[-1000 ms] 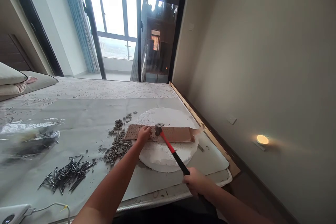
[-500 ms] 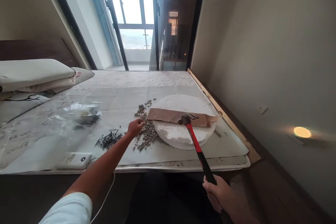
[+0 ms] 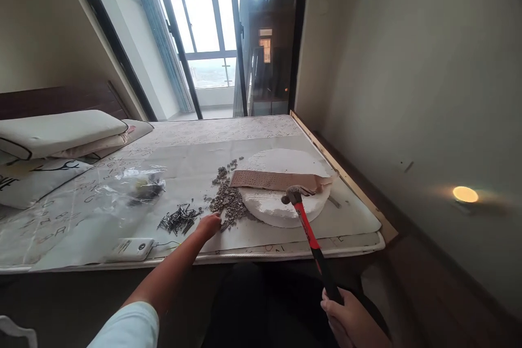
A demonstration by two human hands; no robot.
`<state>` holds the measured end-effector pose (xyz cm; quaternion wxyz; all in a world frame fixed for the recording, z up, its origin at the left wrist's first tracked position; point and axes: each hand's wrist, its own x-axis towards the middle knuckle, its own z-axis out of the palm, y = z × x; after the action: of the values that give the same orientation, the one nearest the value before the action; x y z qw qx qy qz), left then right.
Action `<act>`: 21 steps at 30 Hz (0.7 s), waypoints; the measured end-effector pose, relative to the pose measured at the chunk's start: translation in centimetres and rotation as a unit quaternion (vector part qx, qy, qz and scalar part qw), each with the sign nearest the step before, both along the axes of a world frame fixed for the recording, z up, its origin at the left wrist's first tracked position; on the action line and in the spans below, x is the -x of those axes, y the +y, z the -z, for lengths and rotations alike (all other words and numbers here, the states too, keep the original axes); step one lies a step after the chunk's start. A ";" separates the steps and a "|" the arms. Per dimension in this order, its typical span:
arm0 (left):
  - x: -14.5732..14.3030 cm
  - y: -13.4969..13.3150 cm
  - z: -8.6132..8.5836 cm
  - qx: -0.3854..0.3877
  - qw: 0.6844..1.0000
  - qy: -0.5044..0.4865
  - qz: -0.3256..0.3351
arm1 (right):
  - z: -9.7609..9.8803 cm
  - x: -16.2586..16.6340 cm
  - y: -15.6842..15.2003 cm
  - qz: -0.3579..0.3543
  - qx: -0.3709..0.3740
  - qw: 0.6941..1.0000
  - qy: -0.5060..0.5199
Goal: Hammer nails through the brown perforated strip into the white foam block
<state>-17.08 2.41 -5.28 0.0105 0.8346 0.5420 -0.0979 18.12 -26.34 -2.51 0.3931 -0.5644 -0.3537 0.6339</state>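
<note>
In my right hand (image 3: 353,318) is a claw hammer (image 3: 310,231) with a red and black handle, gripped near its end. Its head is over a white round foam slab (image 3: 261,212), by the front edge of a brown strip dotted with small holes (image 3: 273,180); whether it touches is unclear. My left hand (image 3: 209,225) is low at the near edge of a pile of small grey pieces (image 3: 230,198), fingers drawn together. What they pinch, if anything, I cannot make out. Left of that hand lies a heap of dark nails (image 3: 179,219).
All this lies on a pale sheet (image 3: 191,157) over a mattress. A clear plastic bag (image 3: 141,185) and a white power bank (image 3: 132,248) with a cable are to the left. Pillows (image 3: 61,133) lie far left; a wooden rail (image 3: 346,174) edges the right side.
My left hand has come down and nearer, from beside the strip's left end to the near edge of the grey pile. The hammer stays in my right hand; the view has shifted slightly.
</note>
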 end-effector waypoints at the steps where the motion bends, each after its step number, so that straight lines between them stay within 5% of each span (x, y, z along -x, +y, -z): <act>1: 0.0 0.2 0.0 -0.007 1.000 -0.005 0.003 | -0.1 -0.1 0.0 0.008 0.000 1.000 -0.002; 7: -1.1 2.0 -2.9 -0.089 0.971 -0.202 -0.094 | -0.4 -1.2 0.3 0.040 0.005 0.999 -0.008; 13: -8.3 3.8 -7.5 -0.026 0.908 -0.407 -0.099 | -0.6 -2.5 1.0 0.058 0.011 0.998 0.004; 17: -13.6 5.8 -7.4 0.058 0.857 -0.506 -0.081 | -1.6 -3.4 1.1 0.054 0.010 0.998 0.020; 21: -17.7 7.9 -6.3 -0.011 0.884 -0.467 -0.028 | -2.5 -4.3 1.3 0.042 0.002 0.999 -0.008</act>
<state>0.63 10.27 0.99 0.2566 0.7681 0.4983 0.3097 22.43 -25.03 -0.03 0.4154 -0.5847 -0.3321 0.6126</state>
